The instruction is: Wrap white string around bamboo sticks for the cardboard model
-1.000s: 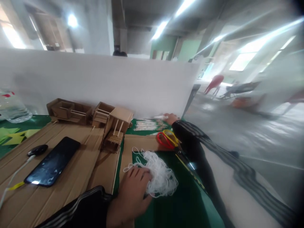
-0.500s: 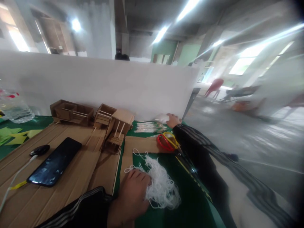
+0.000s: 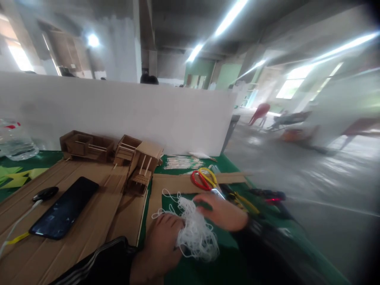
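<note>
A tangled pile of white string [image 3: 197,233] lies on the green tabletop. My left hand [image 3: 164,241] is at the pile's left edge, its fingers curled together against the strands; the fingertips are partly hidden. From the right, my right hand [image 3: 224,211] reaches over the pile's upper edge, thumb and fingers apart and holding nothing. Just beyond it lie scissors [image 3: 204,180] with one red and one yellow handle. A yellow-handled tool [image 3: 246,204] is partly behind the right hand.
Small cardboard models [image 3: 147,162] stand at the back, before a white partition [image 3: 118,107]. Thin sticks [image 3: 184,162] and a white pointed object [image 3: 202,156] lie beside them. A phone [image 3: 65,208] rests on cardboard at left. A dark tool [image 3: 268,194] shows a red light near the right edge.
My right hand has come back from the white pointed object at the rear to the string pile, leaving that object on the table. My left hand stays at the string.
</note>
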{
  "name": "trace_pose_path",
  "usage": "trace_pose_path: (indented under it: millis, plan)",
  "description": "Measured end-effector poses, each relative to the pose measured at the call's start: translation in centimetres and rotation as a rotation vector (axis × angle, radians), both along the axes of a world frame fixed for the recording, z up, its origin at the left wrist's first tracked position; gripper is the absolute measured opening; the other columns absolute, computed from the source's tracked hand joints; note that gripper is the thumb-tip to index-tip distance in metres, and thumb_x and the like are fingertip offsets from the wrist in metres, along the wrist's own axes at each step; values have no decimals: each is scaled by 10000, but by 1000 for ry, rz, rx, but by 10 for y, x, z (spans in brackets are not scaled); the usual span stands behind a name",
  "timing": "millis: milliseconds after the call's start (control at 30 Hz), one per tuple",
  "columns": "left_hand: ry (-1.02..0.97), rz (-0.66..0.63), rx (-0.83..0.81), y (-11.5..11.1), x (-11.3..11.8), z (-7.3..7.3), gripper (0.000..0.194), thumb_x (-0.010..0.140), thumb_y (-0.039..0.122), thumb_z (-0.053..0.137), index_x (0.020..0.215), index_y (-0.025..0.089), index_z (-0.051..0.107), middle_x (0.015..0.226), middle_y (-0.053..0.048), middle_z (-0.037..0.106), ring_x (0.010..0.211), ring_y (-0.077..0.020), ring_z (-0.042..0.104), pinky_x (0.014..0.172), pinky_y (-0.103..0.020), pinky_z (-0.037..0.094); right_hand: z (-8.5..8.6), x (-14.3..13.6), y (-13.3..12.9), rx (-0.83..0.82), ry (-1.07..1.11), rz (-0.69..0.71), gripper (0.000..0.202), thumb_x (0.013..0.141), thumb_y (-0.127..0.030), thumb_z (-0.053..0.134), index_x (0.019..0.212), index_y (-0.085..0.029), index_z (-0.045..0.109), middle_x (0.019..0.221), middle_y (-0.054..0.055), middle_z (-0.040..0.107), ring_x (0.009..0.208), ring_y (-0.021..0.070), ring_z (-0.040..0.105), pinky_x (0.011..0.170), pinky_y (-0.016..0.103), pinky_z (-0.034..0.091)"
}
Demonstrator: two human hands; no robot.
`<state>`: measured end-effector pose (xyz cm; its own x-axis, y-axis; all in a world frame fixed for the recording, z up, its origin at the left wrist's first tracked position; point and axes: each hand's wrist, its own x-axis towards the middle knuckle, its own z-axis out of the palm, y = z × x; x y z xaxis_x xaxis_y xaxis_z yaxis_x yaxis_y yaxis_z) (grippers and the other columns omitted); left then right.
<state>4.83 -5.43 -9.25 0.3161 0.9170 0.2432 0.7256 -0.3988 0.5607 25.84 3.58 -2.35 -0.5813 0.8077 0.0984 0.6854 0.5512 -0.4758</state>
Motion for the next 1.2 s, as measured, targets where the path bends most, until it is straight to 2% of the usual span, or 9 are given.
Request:
trace_pose_path:
  millis: [67, 167, 333, 433, 667, 867, 967, 1067, 1200]
  plan:
    - [-14, 39, 5, 1, 1, -1, 316, 650, 203, 596, 965, 212, 582, 1031, -50, 642, 981, -257, 537, 900, -397, 373, -8, -8, -21, -98, 18, 105, 441, 819, -425, 588, 1194, -195, 617, 1198, 110, 646, 1094, 282, 591, 964, 422, 432]
    - [-39, 107, -7, 2, 0, -1, 262, 632, 173, 568, 893, 201, 563, 953, -64, 655, 913, -260, 566, 817, -381, 401, -17, -21, -42, -200, 61, 191, 697, 687, -463, 721, 1290, -167, 532, 1280, 142, 585, 1133, 316, 556, 994, 435, 407]
    - [-116, 98, -92, -3, -3, -1, 308, 692, 194, 536, 998, 225, 528, 891, -46, 667, 792, -227, 616, 693, -309, 424, -36, -37, -60, -126, 128, 145, 183, 768, -201, 546, 934, -189, 621, 949, 74, 684, 836, 217, 631, 774, 311, 482]
    - [-98, 51, -149, -6, -3, -2, 331, 739, 259, 537, 1068, 251, 502, 871, -21, 675, 738, -212, 630, 632, -277, 414, -41, -37, -64, -99, 154, 103, 113, 744, -115, 478, 737, -194, 558, 741, 25, 653, 650, 161, 599, 612, 243, 435]
    - [96, 60, -156, -1, -6, 13, 368, 695, 152, 509, 1046, 259, 503, 808, 2, 661, 772, -215, 613, 667, -271, 408, -37, -32, -63, -55, 116, -32, 134, 717, -88, 465, 637, -194, 486, 628, -6, 610, 558, 126, 551, 527, 210, 325]
    - [275, 24, -82, 6, -17, 42, 276, 737, 172, 497, 1002, 249, 514, 894, -15, 655, 824, -222, 611, 680, -287, 410, -40, -31, -59, 12, 43, -123, 136, 684, -74, 461, 650, -201, 497, 648, -4, 619, 578, 137, 557, 543, 221, 322]
    - [258, 41, -57, 6, -25, 57, 326, 734, 143, 496, 1040, 256, 519, 1013, -18, 641, 933, -225, 595, 759, -312, 433, -36, -25, -53, 41, 12, -187, 158, 682, -69, 447, 693, -205, 528, 694, 13, 649, 638, 165, 597, 582, 236, 359]
    - [203, 88, -75, 0, -40, 65, 355, 835, 237, 463, 1190, 251, 469, 1167, -50, 609, 1033, -229, 583, 835, -343, 449, -24, -13, -45, 120, -18, -279, 161, 717, -110, 444, 749, -211, 565, 748, 36, 675, 705, 207, 626, 615, 269, 395]
    - [251, 140, -119, -23, -77, 58, 414, 898, 419, 429, 1284, 269, 432, 1275, -56, 566, 1098, -248, 577, 875, -381, 464, -7, 5, -32, 194, -102, -466, 304, 743, -164, 450, 1002, -208, 602, 928, 75, 703, 838, 269, 650, 672, 321, 446]
